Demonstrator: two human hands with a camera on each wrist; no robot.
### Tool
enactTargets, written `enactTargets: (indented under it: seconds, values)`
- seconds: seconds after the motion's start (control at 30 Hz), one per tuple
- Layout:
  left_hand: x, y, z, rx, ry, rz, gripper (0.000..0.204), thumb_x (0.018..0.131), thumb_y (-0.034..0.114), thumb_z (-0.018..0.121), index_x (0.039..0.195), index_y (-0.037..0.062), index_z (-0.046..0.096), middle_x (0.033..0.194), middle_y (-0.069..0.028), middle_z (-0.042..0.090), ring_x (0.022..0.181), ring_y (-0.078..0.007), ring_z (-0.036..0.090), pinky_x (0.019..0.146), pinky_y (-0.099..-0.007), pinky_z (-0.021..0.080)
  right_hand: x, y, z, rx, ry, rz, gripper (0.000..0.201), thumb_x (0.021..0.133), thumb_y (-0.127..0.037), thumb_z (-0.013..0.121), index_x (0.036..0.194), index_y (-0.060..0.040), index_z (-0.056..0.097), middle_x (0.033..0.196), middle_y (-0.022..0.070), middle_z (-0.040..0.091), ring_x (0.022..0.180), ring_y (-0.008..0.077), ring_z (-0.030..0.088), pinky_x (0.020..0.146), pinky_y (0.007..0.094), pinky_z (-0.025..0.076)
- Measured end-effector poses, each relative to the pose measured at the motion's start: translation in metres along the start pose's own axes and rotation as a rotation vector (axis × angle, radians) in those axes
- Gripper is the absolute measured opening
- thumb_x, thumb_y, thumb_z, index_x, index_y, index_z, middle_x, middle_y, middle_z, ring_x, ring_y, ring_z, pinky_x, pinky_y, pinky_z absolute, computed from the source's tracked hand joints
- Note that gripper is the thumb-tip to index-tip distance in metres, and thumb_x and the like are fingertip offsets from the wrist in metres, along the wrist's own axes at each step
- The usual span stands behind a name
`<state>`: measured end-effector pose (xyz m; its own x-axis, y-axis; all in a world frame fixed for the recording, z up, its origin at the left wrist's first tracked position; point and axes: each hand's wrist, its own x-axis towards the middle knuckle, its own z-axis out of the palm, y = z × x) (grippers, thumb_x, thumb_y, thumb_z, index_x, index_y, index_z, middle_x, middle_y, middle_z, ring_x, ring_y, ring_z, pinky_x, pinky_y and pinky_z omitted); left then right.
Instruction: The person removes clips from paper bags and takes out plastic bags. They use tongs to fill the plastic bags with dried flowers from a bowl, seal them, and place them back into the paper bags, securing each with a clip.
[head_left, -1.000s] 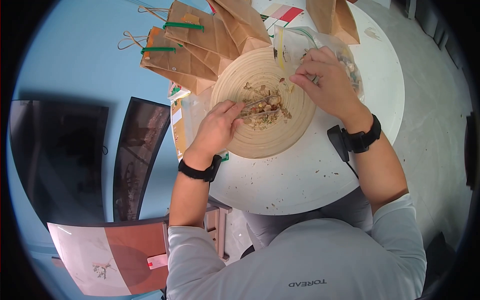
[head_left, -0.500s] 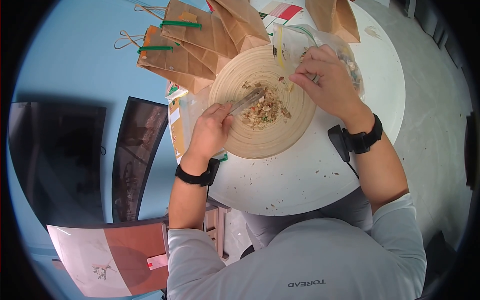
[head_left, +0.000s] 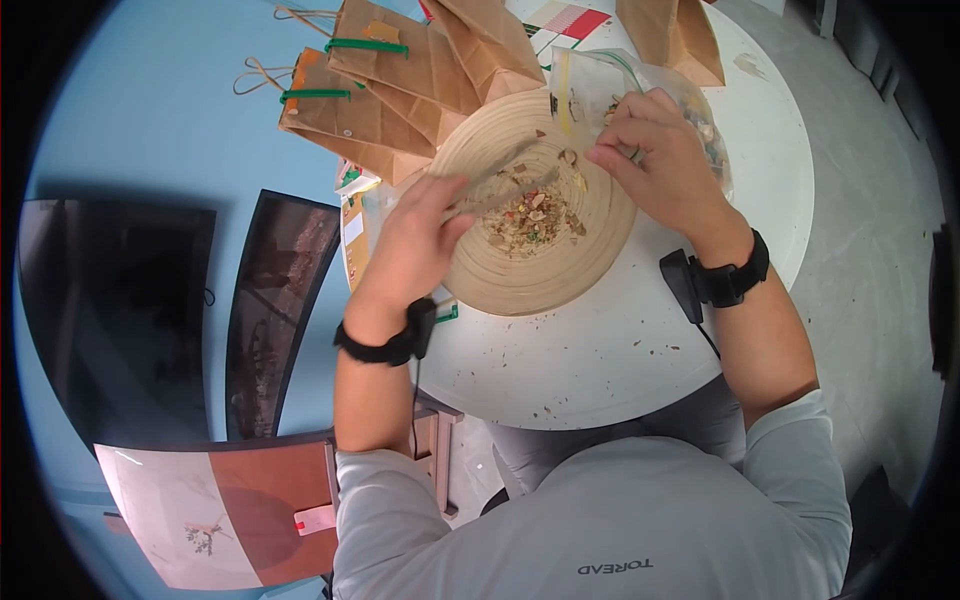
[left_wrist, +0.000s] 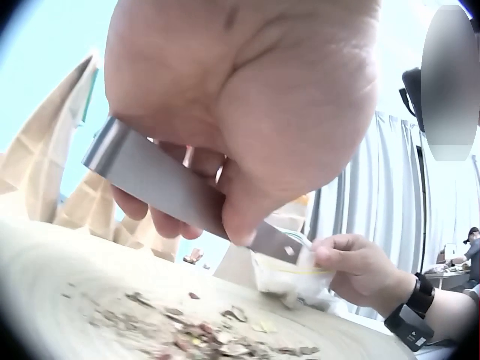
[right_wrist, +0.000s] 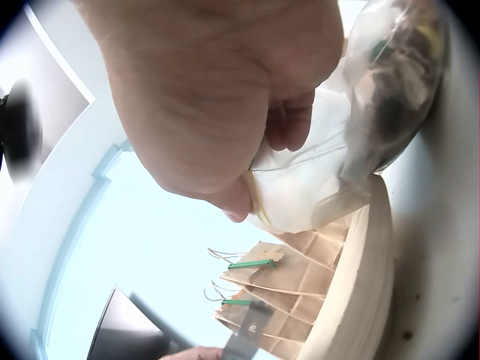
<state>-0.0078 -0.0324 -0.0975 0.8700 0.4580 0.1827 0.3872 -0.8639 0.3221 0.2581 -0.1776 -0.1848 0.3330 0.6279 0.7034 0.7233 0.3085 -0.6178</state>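
Note:
Metal tongs are gripped in my left hand, above the left part of a round wooden board; in the left wrist view the thumb and fingers close round the flat metal strip. A heap of dried bits lies on the board below the tongs, and no clump shows between their arms. With my right hand I pinch the edge of a clear zip bag at the board's right rim. Mixed pieces fill the bag's far part.
Brown paper bags with green clips stand at the board's upper left, another brown bag behind the zip bag. Crumbs are scattered on the white table. A red and white printed sheet lies at the back.
My left hand has drawn the tongs up off the heap, and their arms have spread apart since the last frame. The right hand has barely moved on the bag.

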Motion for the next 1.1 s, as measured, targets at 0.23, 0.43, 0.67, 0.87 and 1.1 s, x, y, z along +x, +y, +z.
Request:
enactTargets:
  seconds: [0.23, 0.43, 0.67, 0.87, 1.1]
  values:
    - [-0.040, -0.029, 0.003, 0.052, -0.195, 0.087, 0.041, 0.090, 0.004, 0.077, 0.128, 0.0003, 0.064, 0.113, -0.0188, 0.065, 0.107, -0.0398, 0.065, 0.091, -0.0443, 0.054, 0.002, -0.002, 0.002, 0.010, 0.078, 0.018, 0.013, 0.087, -0.011, 0.081, 0.082, -0.0046, 0.071, 0.085, 0.0035, 0.062, 0.091, 0.0266, 0.055, 0.081, 0.0369, 0.046]
    - [-0.010, -0.042, 0.026, 0.138, -0.137, 0.036, 0.038, 0.090, 0.004, 0.075, 0.127, -0.0011, 0.068, 0.110, -0.0203, 0.068, 0.103, -0.0422, 0.066, 0.088, -0.0460, 0.054, 0.001, 0.003, 0.003, 0.027, 0.072, 0.020, 0.012, 0.087, -0.010, 0.082, 0.084, -0.0039, 0.072, 0.087, 0.0035, 0.063, 0.091, 0.0253, 0.055, 0.080, 0.0361, 0.047]
    - [-0.016, -0.041, 0.023, 0.139, -0.088, -0.018, 0.027, 0.090, 0.002, 0.074, 0.117, -0.0029, 0.072, 0.102, -0.0201, 0.070, 0.095, -0.0425, 0.067, 0.084, -0.0468, 0.056, 0.001, -0.001, -0.001, 0.007, 0.036, 0.027, 0.012, 0.088, -0.011, 0.082, 0.089, -0.0029, 0.074, 0.090, 0.0042, 0.064, 0.092, 0.0236, 0.056, 0.078, 0.0350, 0.047]
    - [-0.017, -0.038, 0.015, -0.144, -0.150, -0.183, 0.031, 0.092, 0.004, 0.076, 0.122, -0.0034, 0.071, 0.104, -0.0197, 0.071, 0.090, -0.0380, 0.067, 0.082, -0.0386, 0.055, 0.001, -0.001, -0.001, -0.001, 0.025, 0.000, 0.012, 0.086, -0.012, 0.083, 0.087, -0.0036, 0.074, 0.088, 0.0037, 0.062, 0.090, 0.0241, 0.055, 0.078, 0.0356, 0.047]
    - [0.029, 0.004, 0.011, -0.179, -0.031, -0.102, 0.035, 0.092, 0.007, 0.077, 0.124, -0.0039, 0.070, 0.104, -0.0217, 0.071, 0.091, -0.0381, 0.067, 0.083, -0.0380, 0.054, -0.001, -0.001, 0.000, -0.005, -0.033, -0.014, 0.013, 0.085, -0.015, 0.083, 0.085, -0.0052, 0.075, 0.086, 0.0031, 0.063, 0.091, 0.0260, 0.055, 0.081, 0.0381, 0.048]
